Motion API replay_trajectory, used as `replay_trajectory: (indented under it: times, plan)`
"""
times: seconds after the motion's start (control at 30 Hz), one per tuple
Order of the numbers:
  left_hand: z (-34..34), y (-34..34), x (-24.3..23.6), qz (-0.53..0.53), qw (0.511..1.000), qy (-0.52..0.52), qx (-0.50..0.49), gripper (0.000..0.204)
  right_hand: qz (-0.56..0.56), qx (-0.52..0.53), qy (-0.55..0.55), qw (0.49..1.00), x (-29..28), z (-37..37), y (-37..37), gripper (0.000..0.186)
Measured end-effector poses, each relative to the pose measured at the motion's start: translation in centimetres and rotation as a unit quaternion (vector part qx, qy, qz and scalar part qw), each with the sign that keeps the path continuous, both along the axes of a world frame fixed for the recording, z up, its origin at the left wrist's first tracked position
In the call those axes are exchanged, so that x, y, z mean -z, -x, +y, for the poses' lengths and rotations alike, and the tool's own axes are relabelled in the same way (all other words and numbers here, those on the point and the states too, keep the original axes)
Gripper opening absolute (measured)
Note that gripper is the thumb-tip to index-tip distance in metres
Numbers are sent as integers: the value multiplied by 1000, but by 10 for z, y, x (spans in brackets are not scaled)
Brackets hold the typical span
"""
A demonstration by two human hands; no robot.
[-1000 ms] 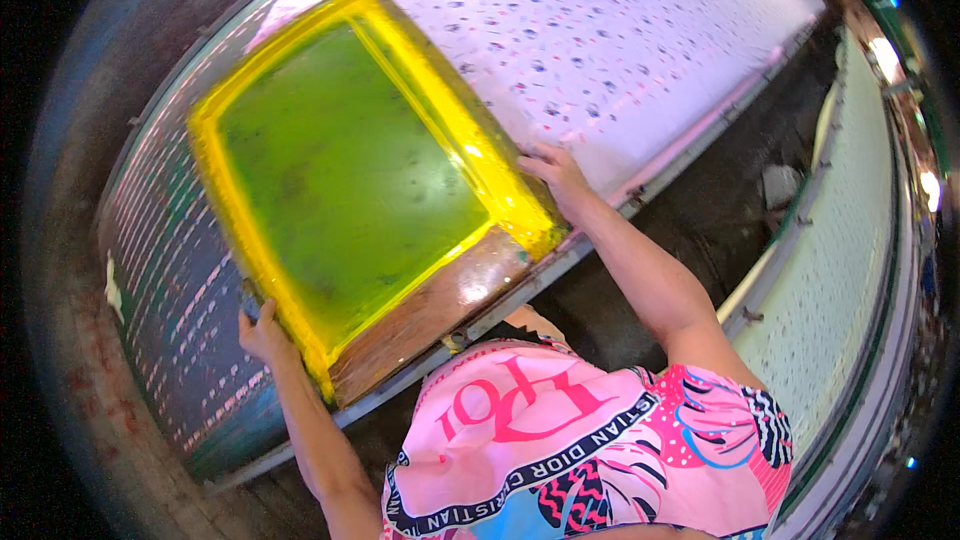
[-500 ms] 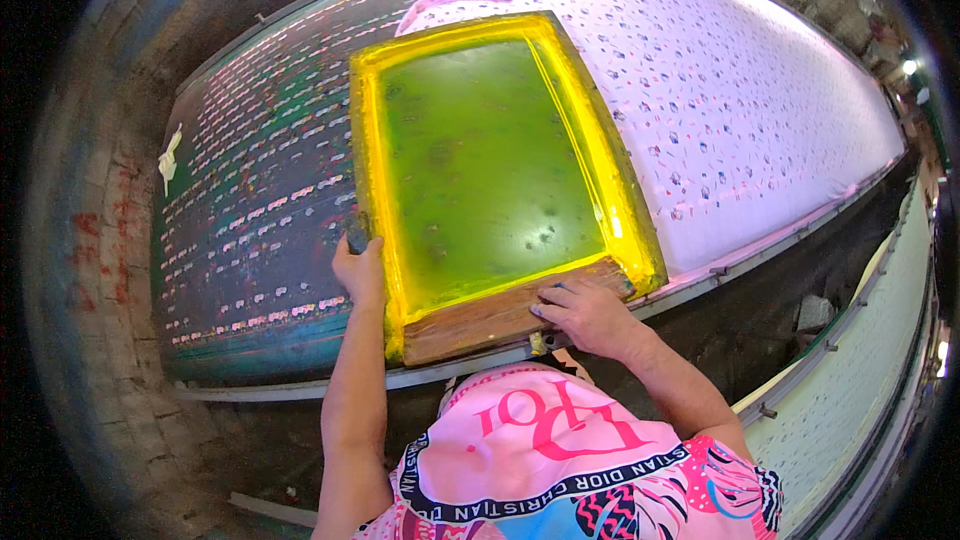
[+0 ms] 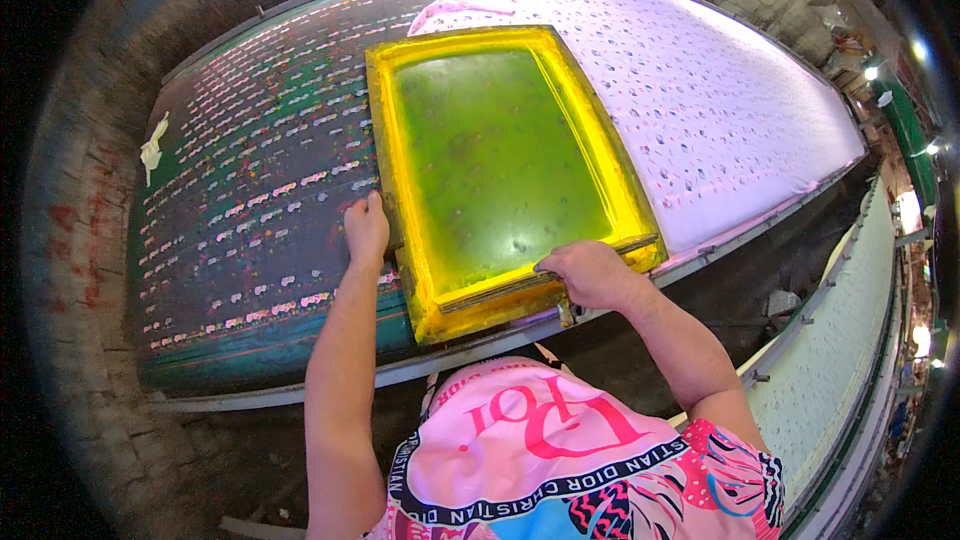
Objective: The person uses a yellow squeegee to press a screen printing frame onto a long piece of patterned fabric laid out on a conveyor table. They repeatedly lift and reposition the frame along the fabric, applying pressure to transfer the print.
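Note:
A screen-printing frame (image 3: 625,190) lies before me, its wooden sides smeared bright yellow around a green, shiny screen (image 3: 500,155). My right hand (image 3: 595,273) is closed on its near edge, right of the middle. Beneath that edge a second yellow-coated edge (image 3: 480,312) shows, so the frame appears to rest over another one; how they touch is hidden. My left hand (image 3: 366,228) is curled closed beside the frame's left side. What its fingers hold, if anything, I cannot make out.
The long dark table (image 3: 250,180) carries rows of small pale prints on the left. White printed fabric (image 3: 700,110) covers its right part. A pale scrap (image 3: 152,148) hangs at the far left edge. Another long table (image 3: 820,370) stands at the lower right, across a dark aisle.
The frame's brown near side has gone from view, and a yellow-coated edge shows below it. My left hand has moved up along the frame's side; my right hand now grips the near edge.

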State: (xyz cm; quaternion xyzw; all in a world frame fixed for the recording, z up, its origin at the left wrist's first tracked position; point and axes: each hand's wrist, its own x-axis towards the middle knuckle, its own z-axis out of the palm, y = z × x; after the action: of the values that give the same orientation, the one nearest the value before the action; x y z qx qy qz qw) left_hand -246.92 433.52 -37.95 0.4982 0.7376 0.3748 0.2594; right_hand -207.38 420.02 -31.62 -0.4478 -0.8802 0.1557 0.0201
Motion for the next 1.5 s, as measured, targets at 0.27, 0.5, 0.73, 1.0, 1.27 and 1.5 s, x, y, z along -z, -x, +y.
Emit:
replay_trajectory:
  times: [0.27, 0.5, 0.73, 1.0, 1.27, 1.5]
  plan:
    - [26, -21, 1, 201, 974, -102, -11, 34, 96, 21, -155, 983, 48, -35, -3, 39]
    - [26, -21, 5, 290, 946, -145, 2, 31, 103, 10, -236, 966, 66, 41, 8, 39]
    - [24, -22, 1, 305, 944, -124, -25, 32, 117, -2, -265, 957, 58, 208, 28, 39]
    - [17, -32, -7, 323, 936, -126, -61, 32, 67, 16, -230, 971, 30, 396, 49, 47]
    - [20, -35, -10, 335, 933, -111, -69, 28, 49, 33, -257, 965, 19, 522, 54, 51]
    - [17, -39, -14, 324, 939, -85, -79, 27, 51, 55, -260, 963, 12, 557, 41, 55]
